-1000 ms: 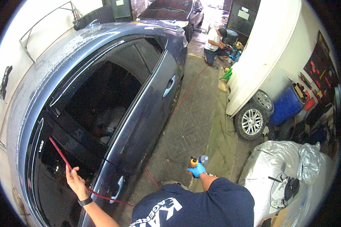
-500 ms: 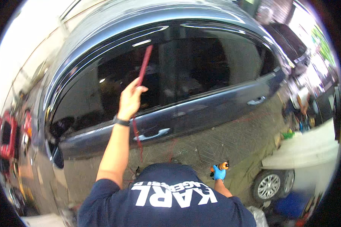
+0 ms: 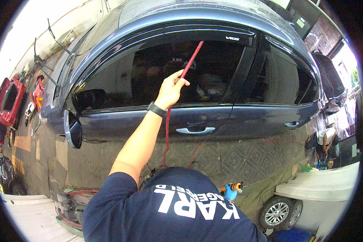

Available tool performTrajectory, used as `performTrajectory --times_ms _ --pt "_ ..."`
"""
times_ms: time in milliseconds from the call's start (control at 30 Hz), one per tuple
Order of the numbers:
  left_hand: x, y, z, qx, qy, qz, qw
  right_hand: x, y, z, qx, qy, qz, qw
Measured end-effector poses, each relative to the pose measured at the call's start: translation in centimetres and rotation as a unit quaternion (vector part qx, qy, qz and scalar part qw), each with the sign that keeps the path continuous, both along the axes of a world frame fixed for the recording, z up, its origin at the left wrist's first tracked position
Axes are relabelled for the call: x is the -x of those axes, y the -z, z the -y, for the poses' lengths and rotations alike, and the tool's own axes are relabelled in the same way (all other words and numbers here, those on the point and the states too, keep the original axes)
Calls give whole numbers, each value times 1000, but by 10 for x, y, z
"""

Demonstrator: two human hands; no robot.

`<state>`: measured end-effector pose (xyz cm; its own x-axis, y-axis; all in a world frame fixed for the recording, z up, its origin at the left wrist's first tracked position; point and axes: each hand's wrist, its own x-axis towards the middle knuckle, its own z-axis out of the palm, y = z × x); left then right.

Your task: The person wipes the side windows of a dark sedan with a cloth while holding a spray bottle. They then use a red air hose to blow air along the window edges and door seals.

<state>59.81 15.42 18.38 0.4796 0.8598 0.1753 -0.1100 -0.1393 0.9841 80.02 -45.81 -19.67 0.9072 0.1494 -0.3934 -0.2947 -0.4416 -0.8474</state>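
Observation:
My bare left hand [image 3: 171, 89], with a black band at its wrist, reaches up in front of a dark car window [image 3: 149, 68]. Between its closed thumb and fingers is a long, thin red strip [image 3: 192, 58]. One end slants up toward the dark visor [image 3: 165, 34] along the window's top; whether it touches is unclear. The rest hangs below the hand past the blue-grey door [image 3: 141, 121]. Low on the right, my blue-gloved right hand [image 3: 230, 194] grips an orange-and-black tool [image 3: 238, 186], its exact kind unclear. My dark shirt hides part of that arm.
The car's side mirror [image 3: 73, 129] juts out at left, and a door handle [image 3: 195, 130] sits below the window. Red car parts [image 3: 10, 101] stand far left. Wheels [image 3: 276, 213] lie at lower right. Another person [image 3: 326, 141] is at work at far right.
The whole view has shifted, and the car looks more level. My left hand with the red strip now appears farther right across the front window. The right hand still holds the tool.

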Motion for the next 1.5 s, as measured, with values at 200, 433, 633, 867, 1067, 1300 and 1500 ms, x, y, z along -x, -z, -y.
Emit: performTrajectory --times_ms 200,433,633,867,1067,1300,1500 --pt "43 5 -12 7 2 4 1000 55 -21 -14 10 37 7 999" --pt "85 17 -24 3 8 9 1000 117 -34 -16 5 39 24 999" --pt "115 34 -28 10 -10 8 1000 134 -13 12 16 -24 13 999" --pt "149 35 -24 42 -35 14 998 130 -75 -39 28 -18 4 999" --pt "169 35 -27 48 -65 11 997 89 -59 -62 24 -71 43 996" --pt "189 35 -20 56 -89 20 994 76 -46 -76 58 -119 68 989" --pt "208 41 -20 66 -118 10 991 70 -35 -73 42 -131 34 990"
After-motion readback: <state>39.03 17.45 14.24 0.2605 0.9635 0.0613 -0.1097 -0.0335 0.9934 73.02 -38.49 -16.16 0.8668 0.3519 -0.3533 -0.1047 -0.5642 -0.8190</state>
